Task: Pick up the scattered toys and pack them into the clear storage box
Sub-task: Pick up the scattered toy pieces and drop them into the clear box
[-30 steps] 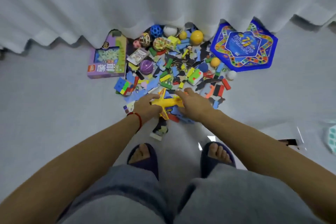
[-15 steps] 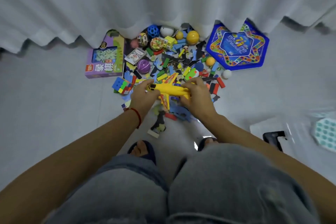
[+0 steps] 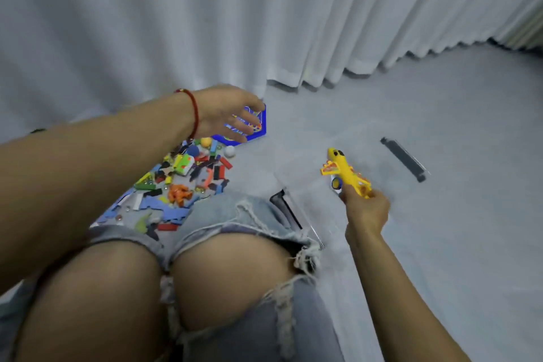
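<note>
Holding item 1: yellow plastic toy aeroplane with orange wings and a blue wheel (image 3: 344, 174), pinched at its tail end by the right hand (image 3: 365, 209), nose pointing away from the person.

Change noted: half a second ago both hands gripped this aeroplane above the toy pile; now the right hand alone carries it, well to the right of the pile and over the clear plastic storage box (image 3: 308, 185), whose near rim and black latch show beside the knee. Whether the toy is above the box opening or only its edge, I cannot tell.

Left hand (image 3: 226, 110): released, fingers spread and relaxed, holding nothing, hovering over the blue star-patterned game board (image 3: 258, 129).

Item 2: scattered heap of coloured plastic blocks, foam pieces and small balls (image 3: 182, 179), on the grey floor (image 3: 440, 126) below the white curtain (image 3: 205, 23).

Meaning for task: transfer of one toy is under way, judged nearly at drop point; the bulk of the pile remains unpacked.
</note>
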`<action>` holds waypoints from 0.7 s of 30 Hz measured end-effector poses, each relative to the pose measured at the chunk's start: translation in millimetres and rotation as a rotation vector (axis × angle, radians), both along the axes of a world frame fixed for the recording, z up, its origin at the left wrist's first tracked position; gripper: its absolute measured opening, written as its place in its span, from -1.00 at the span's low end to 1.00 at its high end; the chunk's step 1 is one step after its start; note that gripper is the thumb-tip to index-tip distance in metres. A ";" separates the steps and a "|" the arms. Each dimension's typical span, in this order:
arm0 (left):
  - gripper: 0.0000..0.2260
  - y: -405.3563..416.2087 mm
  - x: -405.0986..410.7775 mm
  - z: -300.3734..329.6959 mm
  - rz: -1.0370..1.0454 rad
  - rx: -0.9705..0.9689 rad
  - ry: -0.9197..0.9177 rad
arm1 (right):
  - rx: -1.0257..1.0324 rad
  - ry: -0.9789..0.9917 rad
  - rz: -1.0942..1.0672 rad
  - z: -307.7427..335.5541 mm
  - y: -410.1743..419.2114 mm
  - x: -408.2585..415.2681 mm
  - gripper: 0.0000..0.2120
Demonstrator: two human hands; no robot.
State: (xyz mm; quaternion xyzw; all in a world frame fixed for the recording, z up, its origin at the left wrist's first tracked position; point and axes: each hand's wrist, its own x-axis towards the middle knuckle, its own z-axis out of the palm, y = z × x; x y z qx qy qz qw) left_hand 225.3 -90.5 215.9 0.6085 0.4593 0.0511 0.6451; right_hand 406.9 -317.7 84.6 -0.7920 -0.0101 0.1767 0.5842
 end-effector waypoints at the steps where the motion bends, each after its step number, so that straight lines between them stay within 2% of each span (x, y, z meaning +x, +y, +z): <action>1: -0.68 -4.7 10.5 -2.2 0.008 -0.001 0.003 | 0.022 0.077 -0.029 -10.3 -3.5 7.5 -0.95; 4: -0.70 -18.6 26.5 -23.0 0.017 -0.005 0.030 | 0.040 0.254 0.034 -47.2 -2.6 27.6 -0.95; 6: -0.71 -22.8 19.3 -36.3 0.015 0.015 0.081 | -0.038 0.359 0.151 -65.0 1.7 36.1 -0.69; 7: -0.72 -20.2 10.6 -40.3 0.011 0.037 0.126 | -0.140 0.354 0.208 -69.7 4.1 40.4 -0.64; 9: -0.74 -6.9 -16.3 -44.4 0.006 0.075 0.208 | -0.285 0.208 0.338 -56.5 13.9 37.3 -0.68; 13: -0.79 28.7 -90.5 -44.9 0.046 0.117 0.322 | -0.154 0.060 0.651 -10.5 62.0 13.3 -0.82; 17: -0.80 46.1 -175.1 -51.7 0.065 0.161 0.528 | -0.164 -0.020 1.176 57.0 134.9 -27.9 -0.84; 21: -0.81 52.3 -241.8 -67.4 0.067 0.097 0.647 | -0.376 -0.232 1.671 98.2 200.5 -92.5 -0.84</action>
